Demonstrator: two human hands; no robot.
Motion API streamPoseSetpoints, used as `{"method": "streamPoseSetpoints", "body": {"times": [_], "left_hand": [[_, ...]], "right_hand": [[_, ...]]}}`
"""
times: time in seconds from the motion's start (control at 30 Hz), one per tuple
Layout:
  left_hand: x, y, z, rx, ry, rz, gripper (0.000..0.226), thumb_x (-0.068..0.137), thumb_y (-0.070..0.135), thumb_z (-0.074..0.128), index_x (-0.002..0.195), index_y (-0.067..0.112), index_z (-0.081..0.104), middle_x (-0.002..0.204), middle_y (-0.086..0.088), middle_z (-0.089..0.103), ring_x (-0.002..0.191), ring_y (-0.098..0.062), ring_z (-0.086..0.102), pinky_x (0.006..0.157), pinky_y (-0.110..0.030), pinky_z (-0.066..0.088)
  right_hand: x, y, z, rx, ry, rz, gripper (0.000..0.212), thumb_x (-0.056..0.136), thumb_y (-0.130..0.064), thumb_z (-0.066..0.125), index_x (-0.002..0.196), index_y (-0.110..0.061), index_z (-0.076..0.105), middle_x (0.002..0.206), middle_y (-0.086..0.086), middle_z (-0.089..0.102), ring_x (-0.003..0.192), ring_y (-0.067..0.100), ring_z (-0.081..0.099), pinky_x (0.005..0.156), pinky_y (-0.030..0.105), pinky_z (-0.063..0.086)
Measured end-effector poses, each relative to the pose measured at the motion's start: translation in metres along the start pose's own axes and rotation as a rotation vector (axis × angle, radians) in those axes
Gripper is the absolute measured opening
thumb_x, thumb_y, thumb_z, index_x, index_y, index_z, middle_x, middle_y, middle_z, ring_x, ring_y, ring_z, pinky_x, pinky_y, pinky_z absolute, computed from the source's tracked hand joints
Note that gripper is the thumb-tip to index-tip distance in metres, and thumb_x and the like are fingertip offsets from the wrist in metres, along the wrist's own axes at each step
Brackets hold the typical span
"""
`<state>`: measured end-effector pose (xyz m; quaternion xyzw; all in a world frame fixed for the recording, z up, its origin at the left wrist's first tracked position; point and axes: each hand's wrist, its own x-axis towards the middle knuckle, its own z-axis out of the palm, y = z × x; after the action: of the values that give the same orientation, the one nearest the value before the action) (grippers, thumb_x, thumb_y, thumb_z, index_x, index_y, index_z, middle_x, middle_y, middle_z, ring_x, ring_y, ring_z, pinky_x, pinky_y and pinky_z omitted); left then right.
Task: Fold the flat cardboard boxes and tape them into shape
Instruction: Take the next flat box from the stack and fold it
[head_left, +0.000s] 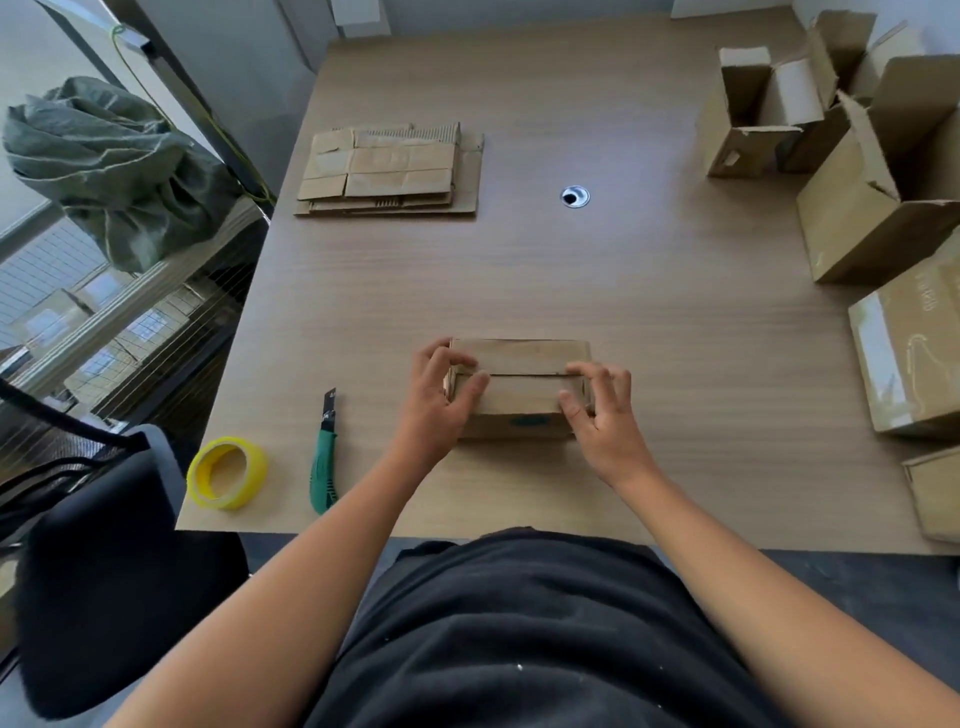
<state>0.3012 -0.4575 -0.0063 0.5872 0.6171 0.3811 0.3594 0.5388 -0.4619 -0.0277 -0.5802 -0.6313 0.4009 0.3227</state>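
One tape (201, 480), one knife (324, 462), one held box (519, 397) (two hands (436, 410) (602, 418)).

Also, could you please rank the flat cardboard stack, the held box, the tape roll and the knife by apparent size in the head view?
1. flat cardboard stack
2. held box
3. tape roll and knife: too close to rank, since the knife is longer and the roll wider.

A wide wood-grain table (571, 286) is backed by a pale wall (467, 10), and a round cable grommet (575, 197) is sunk into its top. At the left a window (47, 270) is seen, and daylight is let in past a grey-green sack (109, 171). A black chair (104, 545) is placed by the table's near left corner, on a dark grey floor (883, 577).
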Motion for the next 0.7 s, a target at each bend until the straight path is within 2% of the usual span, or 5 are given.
{"method": "streamPoseSetpoints", "body": {"times": [0.17, 0.33, 0.47, 0.6, 0.7], "left_hand": [[-0.009, -0.028, 0.000, -0.035, 0.031, -0.099, 0.007, 0.100, 0.026, 0.061, 0.104, 0.026, 0.055, 0.119, 0.002, 0.053, 0.114, -0.010, 0.052, 0.101, -0.037, 0.045], [0.003, -0.025, -0.012, -0.067, -0.033, -0.136, 0.007, 0.103, 0.031, 0.055, 0.108, 0.027, 0.054, 0.118, 0.001, 0.056, 0.100, -0.022, 0.057, 0.085, -0.043, 0.052], [-0.012, -0.034, -0.051, -0.119, -0.081, -0.177, 0.023, 0.105, 0.039, 0.047, 0.126, 0.033, 0.052, 0.122, 0.008, 0.060, 0.103, -0.021, 0.064, 0.081, -0.039, 0.056], [-0.054, -0.085, -0.125, 0.282, 0.241, -0.309, 0.037, 0.096, 0.022, 0.060, 0.133, 0.016, 0.055, 0.133, -0.005, 0.058, 0.124, -0.022, 0.051, 0.106, -0.035, 0.040], [-0.091, -0.126, -0.179, 0.457, 0.294, -0.502, 0.052, 0.083, 0.018, 0.067, 0.132, 0.007, 0.053, 0.133, -0.014, 0.052, 0.127, -0.031, 0.045, 0.110, -0.042, 0.036]], "right_hand": [[-0.001, -0.016, 0.023, -0.420, 0.020, -0.219, 0.038, 0.099, -0.037, 0.055, 0.131, -0.018, 0.047, 0.161, 0.008, 0.027, 0.153, 0.031, 0.013, 0.121, 0.054, 0.025], [0.017, -0.028, 0.041, -0.956, -0.164, -0.108, 0.072, 0.098, -0.069, 0.007, 0.161, -0.034, 0.002, 0.170, 0.001, -0.012, 0.152, 0.026, -0.028, 0.123, 0.052, -0.015], [0.018, -0.043, 0.062, -0.973, -0.238, -0.100, 0.073, 0.099, -0.068, 0.003, 0.161, -0.032, -0.009, 0.168, 0.002, -0.021, 0.152, 0.024, -0.027, 0.123, 0.048, -0.016], [0.015, -0.062, 0.089, -0.945, -0.285, -0.073, 0.070, 0.100, -0.065, 0.003, 0.160, -0.033, -0.012, 0.167, 0.002, -0.024, 0.151, 0.023, -0.029, 0.125, 0.047, -0.011], [0.015, -0.073, 0.107, -0.897, -0.266, -0.080, 0.069, 0.101, -0.064, 0.009, 0.161, -0.034, -0.006, 0.168, 0.001, -0.020, 0.152, 0.021, -0.027, 0.126, 0.046, -0.007]]}}
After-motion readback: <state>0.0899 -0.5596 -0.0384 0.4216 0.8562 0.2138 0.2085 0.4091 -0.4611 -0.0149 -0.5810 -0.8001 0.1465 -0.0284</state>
